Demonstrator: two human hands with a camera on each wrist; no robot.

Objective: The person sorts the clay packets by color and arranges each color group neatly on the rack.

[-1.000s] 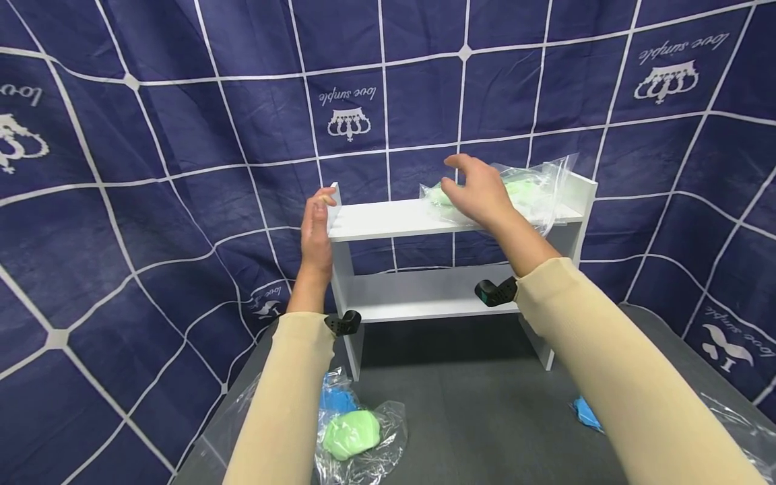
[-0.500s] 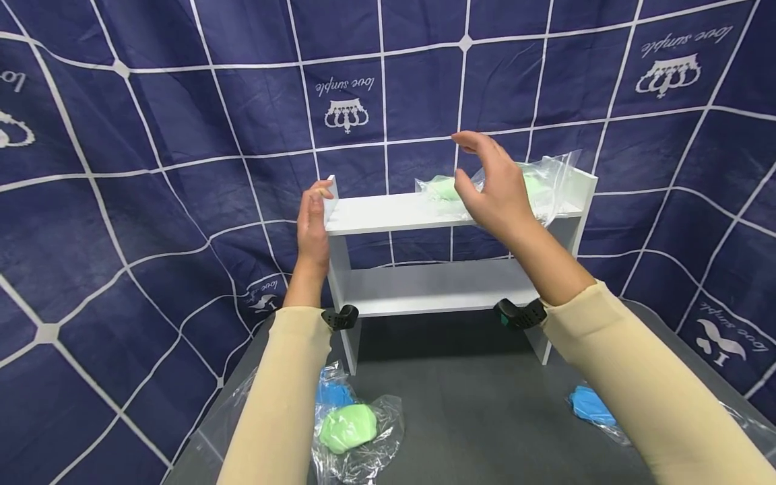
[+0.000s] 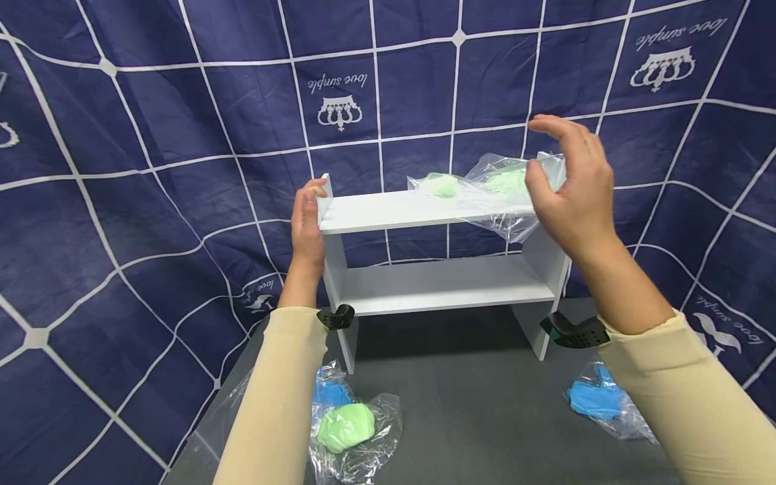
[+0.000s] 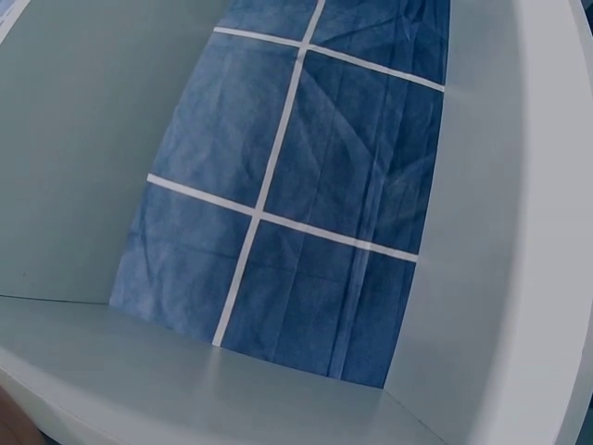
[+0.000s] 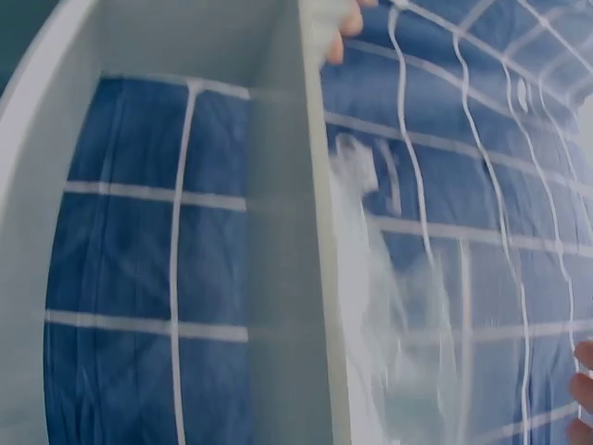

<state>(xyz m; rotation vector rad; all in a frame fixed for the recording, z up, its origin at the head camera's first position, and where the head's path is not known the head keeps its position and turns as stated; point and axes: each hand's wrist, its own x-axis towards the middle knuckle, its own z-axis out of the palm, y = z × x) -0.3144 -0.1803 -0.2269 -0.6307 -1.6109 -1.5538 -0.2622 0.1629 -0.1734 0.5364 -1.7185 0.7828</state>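
Left hand (image 3: 307, 225): fingers curled over the upper edge of the left end panel (image 3: 335, 266), which is gripped by them. Right hand (image 3: 576, 188): thumb and fingers widely parted in a C-shape, raised before the right end of the unit; nothing is held. White shelf unit (image 3: 445, 286): stood upright on the dark surface (image 3: 461, 404), extended between both sets of fingers. Pale green pieces, two, in clear plastic: laid on the top board; one (image 3: 445, 186) is placed left of the right fingers, the other (image 3: 508, 182) just beside the right thumb. Plastic film (image 3: 515, 227): draped over the board's front edge, below and left of that thumb. Bagged green lump (image 3: 347, 427) and bagged blue piece (image 3: 330, 393): set on the surface, well below the left fingers. Second bagged blue piece (image 3: 597, 399): set well below the right fingers. Navy gridded curtain (image 3: 418, 87): hung behind all fingers.
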